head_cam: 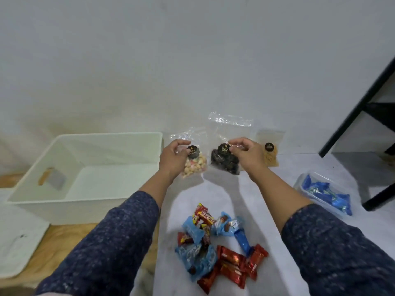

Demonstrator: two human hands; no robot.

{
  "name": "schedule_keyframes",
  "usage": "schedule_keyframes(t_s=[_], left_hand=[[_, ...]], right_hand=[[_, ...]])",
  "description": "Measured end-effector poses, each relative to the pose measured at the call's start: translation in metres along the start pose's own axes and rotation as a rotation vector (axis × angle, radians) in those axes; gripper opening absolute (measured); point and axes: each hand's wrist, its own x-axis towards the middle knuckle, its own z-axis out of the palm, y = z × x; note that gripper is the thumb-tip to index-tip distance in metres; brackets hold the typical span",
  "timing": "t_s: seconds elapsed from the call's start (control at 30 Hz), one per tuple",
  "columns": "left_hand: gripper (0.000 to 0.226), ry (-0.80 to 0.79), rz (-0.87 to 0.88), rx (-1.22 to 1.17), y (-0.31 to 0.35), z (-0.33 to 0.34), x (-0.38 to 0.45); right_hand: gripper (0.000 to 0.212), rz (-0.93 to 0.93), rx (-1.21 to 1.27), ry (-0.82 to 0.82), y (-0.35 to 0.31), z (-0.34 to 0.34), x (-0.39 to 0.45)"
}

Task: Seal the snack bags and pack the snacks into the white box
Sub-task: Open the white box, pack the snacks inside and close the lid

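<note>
Three clear snack bags lean against the wall. My left hand (174, 155) grips the bag of pale puffed snacks (194, 164) near its black label. My right hand (245, 151) pinches the taller bag of dark cookies (224, 162) just beside its label. A third bag with tan snacks (270, 151) stands untouched to the right. The white box (85, 167) sits at the left, open on top, with nothing inside. A pile of small red and blue wrapped snacks (215, 246) lies on the white surface between my forearms.
A clear container of blue wrapped snacks (324, 193) lies at the right. Black furniture legs (359, 107) rise at the far right. A white lid (19, 248) rests on the wooden floor at the lower left. The wall stands close behind the bags.
</note>
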Motion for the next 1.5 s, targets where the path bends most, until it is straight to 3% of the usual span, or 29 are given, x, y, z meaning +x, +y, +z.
schedule_keyframes(t_s=[0.33,0.57,0.77,1.13,1.37,1.5], left_hand=[[0.022,0.179,-0.011,-0.071,0.01,-0.12,0.006],[0.025,0.274,-0.093,-0.071,-0.027,-0.182,0.014],[0.028,0.202,-0.177,-0.033,-0.078,-0.208,0.046],[0.025,-0.078,-0.249,0.085,-0.157,-0.233,0.143],[0.034,-0.118,-0.305,0.088,-0.198,-0.225,0.174],[0.027,-0.112,-0.314,0.143,-0.203,-0.221,0.181]], right_hand=[[0.024,-0.093,0.088,-0.175,-0.068,0.104,-0.007],[0.025,-0.08,0.111,-0.289,-0.072,0.184,-0.014],[0.031,-0.037,0.021,-0.303,-0.059,0.246,-0.005],[0.025,0.152,-0.188,-0.209,-0.001,0.321,0.031],[0.024,0.266,-0.225,-0.076,0.035,0.349,0.051],[0.029,0.284,-0.28,-0.056,0.036,0.356,0.06]])
